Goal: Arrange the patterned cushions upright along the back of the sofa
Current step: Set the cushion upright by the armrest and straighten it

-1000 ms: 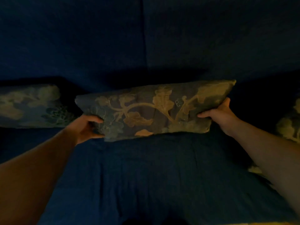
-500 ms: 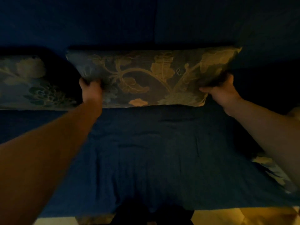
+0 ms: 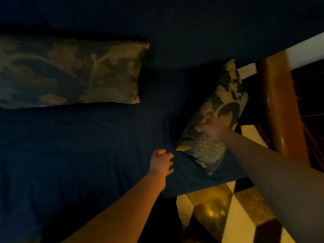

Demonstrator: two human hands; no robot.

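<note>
A patterned cushion with pale leaf shapes leans upright against the dark blue sofa back at the left. A second patterned cushion lies tilted at the sofa's right end. My right hand rests on its upper face and appears to grip it. My left hand hovers over the blue seat just left of that cushion's lower corner, fingers loosely curled, holding nothing.
A brown wooden post stands right of the sofa's end, with a pale wall strip behind it. Patterned yellow and brown floor shows below the seat's front edge at the lower right.
Both hands have let go of the middle cushion, which now stands against the sofa back. My view swung right, and my hands have gone to the cushion at the right end.
</note>
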